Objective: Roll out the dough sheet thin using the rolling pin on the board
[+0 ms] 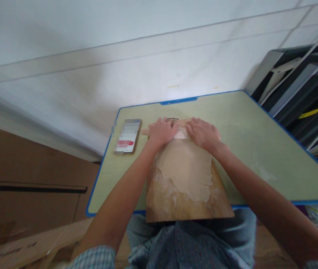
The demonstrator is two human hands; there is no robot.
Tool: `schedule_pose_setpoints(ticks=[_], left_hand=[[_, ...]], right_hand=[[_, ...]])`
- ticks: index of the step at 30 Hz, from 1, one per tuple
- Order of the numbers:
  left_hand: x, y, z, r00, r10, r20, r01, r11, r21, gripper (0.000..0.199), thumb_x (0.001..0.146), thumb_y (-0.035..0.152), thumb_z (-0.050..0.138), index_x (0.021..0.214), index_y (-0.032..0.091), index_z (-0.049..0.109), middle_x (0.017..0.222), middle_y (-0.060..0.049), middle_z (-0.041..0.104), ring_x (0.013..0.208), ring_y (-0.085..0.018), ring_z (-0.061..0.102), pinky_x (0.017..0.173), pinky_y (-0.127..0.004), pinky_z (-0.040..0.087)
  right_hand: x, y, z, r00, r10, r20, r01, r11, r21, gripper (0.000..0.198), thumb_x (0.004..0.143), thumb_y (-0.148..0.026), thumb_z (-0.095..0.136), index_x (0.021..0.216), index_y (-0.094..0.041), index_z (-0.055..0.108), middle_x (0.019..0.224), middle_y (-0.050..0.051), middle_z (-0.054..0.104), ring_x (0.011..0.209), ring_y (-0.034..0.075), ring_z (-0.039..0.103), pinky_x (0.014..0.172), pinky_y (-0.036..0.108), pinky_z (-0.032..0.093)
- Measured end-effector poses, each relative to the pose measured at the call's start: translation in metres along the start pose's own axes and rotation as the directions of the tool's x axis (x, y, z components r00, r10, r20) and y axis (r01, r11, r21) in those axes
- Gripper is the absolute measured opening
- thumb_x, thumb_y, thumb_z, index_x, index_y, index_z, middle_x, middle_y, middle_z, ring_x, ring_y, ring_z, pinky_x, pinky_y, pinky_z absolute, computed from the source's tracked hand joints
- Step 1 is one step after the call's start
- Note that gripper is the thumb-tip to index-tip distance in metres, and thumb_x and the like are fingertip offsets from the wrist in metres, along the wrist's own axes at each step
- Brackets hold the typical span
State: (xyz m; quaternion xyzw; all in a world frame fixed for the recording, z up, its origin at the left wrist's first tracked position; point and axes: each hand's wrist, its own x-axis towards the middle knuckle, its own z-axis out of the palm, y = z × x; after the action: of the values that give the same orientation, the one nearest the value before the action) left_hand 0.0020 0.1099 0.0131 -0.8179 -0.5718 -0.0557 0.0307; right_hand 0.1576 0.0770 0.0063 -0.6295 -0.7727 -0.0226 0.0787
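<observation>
The left hand and the right hand lie palm down on a rolling pin, a short gap between them, their fingers stretched forward over it; whether the fingers close around the pin, I cannot tell. One end of the pin sticks out to the left of the left hand. The dough, a thin pale sheet with a ragged near edge, spreads from the hands back toward the person, between the two forearms. Under it is a wooden board, dusted with flour, its near end reaching past the table edge over the person's lap. Just beyond the hands, partly hidden by them, shows the dark curved rim of something round. To the left of the left hand, a phone lies on the table, its screen lit and partly blurred. The table is pale green with a blue border; white smudges mark it to the right of the right hand. Well beyond both hands stands a white wall, and far off to the right of the right hand are dark stacked things with a yellow strip.
</observation>
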Motion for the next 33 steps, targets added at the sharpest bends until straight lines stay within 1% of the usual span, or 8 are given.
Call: schedule_pose_setpoints(ticks=[5,8,13,16,19,24,29,33], left_hand=[[-0.031,0.002,0.001,0.993,0.049,-0.107,-0.049,0.999,-0.002,0.042,0.095,0.037,0.03,0.117,0.017,0.061,0.127,-0.01,0.06,0.118,-0.025,0.053,0.101,-0.045,0.037],[-0.055,0.003,0.001,0.986,0.054,-0.155,-0.057,0.998,-0.011,0.045,0.095,0.037,0.031,0.126,0.012,0.053,0.134,-0.013,0.055,0.123,-0.025,0.049,0.105,-0.044,0.033],[-0.097,0.008,-0.001,0.985,0.068,-0.159,-0.064,0.997,0.032,0.049,0.095,0.038,0.033,0.133,0.009,0.047,0.14,-0.018,0.047,0.13,-0.028,0.043,0.106,-0.043,0.033],[-0.112,0.011,-0.003,0.987,0.067,-0.143,-0.061,0.997,0.049,0.05,0.095,0.038,0.035,0.135,0.011,0.043,0.143,-0.019,0.042,0.131,-0.029,0.042,0.106,-0.045,0.033],[-0.113,0.011,-0.002,0.99,0.063,-0.13,-0.057,0.997,0.049,0.053,0.094,0.041,0.036,0.137,0.01,0.04,0.144,-0.019,0.041,0.132,-0.03,0.04,0.107,-0.046,0.031],[-0.095,0.007,-0.001,0.989,0.08,-0.122,-0.076,0.996,0.034,0.055,0.094,0.042,0.035,0.137,0.007,0.04,0.141,-0.02,0.045,0.13,-0.029,0.042,0.108,-0.046,0.03],[-0.078,0.001,-0.002,0.987,0.111,-0.117,-0.113,0.994,-0.011,0.051,0.096,0.04,0.032,0.134,0.009,0.044,0.136,-0.017,0.051,0.123,-0.026,0.049,0.104,-0.041,0.034],[-0.063,-0.003,-0.001,0.991,0.084,-0.107,-0.087,0.996,-0.022,0.048,0.096,0.04,0.032,0.13,0.013,0.049,0.13,-0.014,0.056,0.117,-0.025,0.053,0.098,-0.039,0.039]], right_hand=[[-0.03,-0.016,-0.005,0.999,-0.014,-0.04,0.013,1.0,-0.009,0.048,0.098,-0.032,0.019,0.102,-0.015,0.063,0.116,0.014,0.063,0.105,0.025,0.058,0.087,0.038,0.042],[-0.052,-0.024,-0.004,0.991,-0.059,-0.121,0.055,0.998,-0.031,0.044,0.098,-0.031,0.022,0.116,-0.014,0.059,0.128,0.014,0.058,0.118,0.027,0.051,0.097,0.041,0.037],[-0.084,-0.031,0.003,0.969,-0.118,-0.219,0.108,0.993,-0.054,0.038,0.095,-0.022,0.035,0.128,-0.015,0.052,0.137,0.014,0.051,0.125,0.026,0.047,0.104,0.045,0.032],[-0.094,-0.032,0.008,0.953,-0.153,-0.26,0.136,0.987,-0.082,0.04,0.093,-0.023,0.04,0.131,-0.013,0.05,0.139,0.017,0.049,0.129,0.028,0.044,0.106,0.049,0.03],[-0.093,-0.032,0.011,0.949,-0.16,-0.272,0.141,0.986,-0.091,0.044,0.093,-0.029,0.043,0.133,-0.012,0.048,0.14,0.019,0.046,0.131,0.03,0.04,0.107,0.051,0.028],[-0.074,-0.031,0.012,0.96,-0.133,-0.248,0.123,0.991,-0.059,0.045,0.093,-0.036,0.042,0.132,-0.012,0.049,0.141,0.018,0.046,0.131,0.029,0.04,0.107,0.052,0.026],[-0.05,-0.024,0.009,0.979,-0.128,-0.156,0.124,0.992,-0.035,0.049,0.093,-0.044,0.042,0.13,-0.013,0.051,0.142,0.019,0.045,0.133,0.03,0.037,0.107,0.051,0.026],[-0.035,-0.019,0.004,0.985,-0.141,-0.099,0.139,0.99,-0.025,0.05,0.093,-0.048,0.039,0.13,-0.016,0.051,0.144,0.015,0.043,0.134,0.029,0.035,0.106,0.049,0.028]])
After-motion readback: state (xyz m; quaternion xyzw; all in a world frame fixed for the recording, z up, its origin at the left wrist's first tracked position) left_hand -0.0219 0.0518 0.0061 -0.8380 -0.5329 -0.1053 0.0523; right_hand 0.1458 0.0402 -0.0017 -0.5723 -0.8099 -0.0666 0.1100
